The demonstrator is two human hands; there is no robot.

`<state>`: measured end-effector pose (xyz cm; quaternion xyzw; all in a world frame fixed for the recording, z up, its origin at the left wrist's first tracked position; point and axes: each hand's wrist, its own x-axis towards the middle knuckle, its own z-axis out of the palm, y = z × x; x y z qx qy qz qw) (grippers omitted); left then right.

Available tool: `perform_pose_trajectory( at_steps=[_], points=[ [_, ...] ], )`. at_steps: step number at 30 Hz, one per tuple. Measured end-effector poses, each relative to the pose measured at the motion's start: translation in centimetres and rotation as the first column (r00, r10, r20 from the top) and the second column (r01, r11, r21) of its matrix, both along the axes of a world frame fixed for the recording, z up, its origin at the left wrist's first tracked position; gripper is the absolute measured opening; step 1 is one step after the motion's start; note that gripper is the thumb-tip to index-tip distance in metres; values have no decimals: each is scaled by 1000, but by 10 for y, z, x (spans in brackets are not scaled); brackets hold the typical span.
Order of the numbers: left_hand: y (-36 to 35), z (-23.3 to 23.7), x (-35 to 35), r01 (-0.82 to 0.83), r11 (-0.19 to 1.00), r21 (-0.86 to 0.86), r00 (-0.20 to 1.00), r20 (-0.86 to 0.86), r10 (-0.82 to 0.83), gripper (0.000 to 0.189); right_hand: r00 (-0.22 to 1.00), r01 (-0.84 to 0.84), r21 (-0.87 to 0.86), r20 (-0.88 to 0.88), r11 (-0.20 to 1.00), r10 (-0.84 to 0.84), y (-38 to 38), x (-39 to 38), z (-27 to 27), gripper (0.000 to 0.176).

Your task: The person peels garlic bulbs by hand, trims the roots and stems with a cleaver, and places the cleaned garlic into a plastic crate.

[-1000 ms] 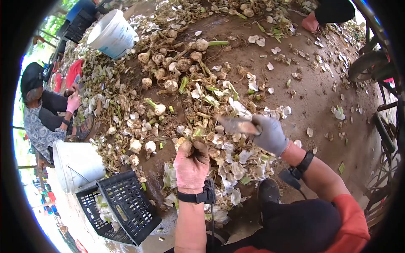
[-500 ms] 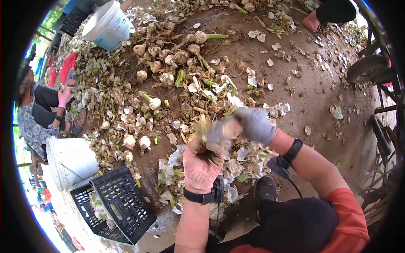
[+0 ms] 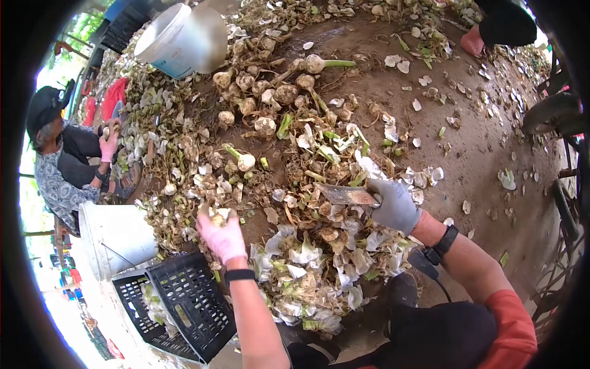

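My left hand (image 3: 222, 238), in a pink-palmed glove, reaches down left of the peelings pile. Its fingers curl round a pale garlic bulb (image 3: 217, 217), partly hidden by them. My right hand (image 3: 394, 206), in a grey glove, grips a knife (image 3: 347, 195) with a broad, flat, stained blade pointing left. The blade is above a heap of garlic skins (image 3: 301, 286). Beyond my hands, a trimmed garlic bulb with a short green stem (image 3: 246, 162) rests on the ground, and a cluster of untrimmed garlic (image 3: 286, 94) lies farther out.
A black plastic crate (image 3: 193, 301) lies tilted at lower left, pale pieces inside. Behind it stands a white bucket (image 3: 120, 237); another bucket (image 3: 165, 43) is farther away. A co-worker (image 3: 64, 160) sits at left. A dark wheel (image 3: 553, 112) and metal frame stand at right.
My left hand has moved left and down from beside my right hand to the garlic on the ground. My right hand has shifted slightly right, and the knife blade now shows clearly.
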<state>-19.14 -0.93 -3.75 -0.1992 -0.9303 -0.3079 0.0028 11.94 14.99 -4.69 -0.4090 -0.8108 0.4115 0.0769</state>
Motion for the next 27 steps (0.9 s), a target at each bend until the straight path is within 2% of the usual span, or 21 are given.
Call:
perform_pose_trajectory(
  at_steps=[1,2,3,4,5,7,9,10,11,13,15,16,17,19,20,21,24,25,26,27],
  points=[
    [23,14,5,44,996,-71,998,47,-41,53,1000,-5,-1,1,1000,5,1,-1,-6,26],
    [34,-4,-7,200,975,-93,980,29,-199,48,999,8,-5,39,1000,-7,2,-3,-11,26],
    [57,5,1,278,915,-293,959,29,-282,44,997,23,-8,78,1000,-23,3,-6,-13,26],
    [76,3,2,357,804,-475,905,-36,-423,45,995,37,-35,91,999,-34,4,-8,-13,26],
    [90,-10,-4,395,690,-607,849,-45,-526,44,995,34,-32,90,999,-31,4,-7,-14,26],
    [103,-45,-30,348,572,-743,703,-197,-683,44,995,24,22,94,999,-26,4,-7,-19,27],
    [118,-53,-42,265,599,-756,818,-152,-554,44,999,5,39,46,999,-7,6,-6,-20,26],
    [123,-52,-47,189,532,-825,861,-121,-494,45,998,8,51,62,999,-11,5,-6,-21,25],
    [120,-49,-50,177,533,-828,864,-129,-487,45,997,10,61,79,998,-15,4,-7,-21,25],
    [116,-27,-41,273,490,-828,906,49,-421,48,997,11,60,72,998,-15,5,-9,-21,25],
    [103,-13,-22,364,612,-702,912,137,-386,58,997,14,48,73,999,-18,4,-8,-22,26],
    [92,-24,-20,475,763,-437,877,300,-375,59,998,13,46,68,999,-16,4,-8,-21,26],
    [80,-36,-16,502,856,-125,798,449,-402,61,998,11,49,60,999,-14,5,-9,-20,26],
    [61,-12,23,502,817,282,707,411,-576,60,997,22,50,66,999,-25,8,-6,-11,26],
    [56,-8,39,425,776,466,607,490,-626,56,1000,24,51,-10,998,-23,7,-7,-1,26],
    [52,12,58,349,759,549,521,560,-644,56,996,25,55,-85,998,-21,5,-7,11,26],
    [38,26,96,161,693,703,296,635,-714,58,998,-57,72,-33,996,60,-4,-13,54,31],
    [32,30,106,339,667,663,375,556,-742,66,995,-99,97,-12,990,101,-9,-15,66,31],
    [32,30,113,71,707,704,192,686,-702,64,987,-135,185,-60,974,148,-14,-15,73,30],
    [33,30,119,-195,737,647,-22,749,-663,62,979,-191,204,-37,960,202,-16,-15,80,30]
  ],
)
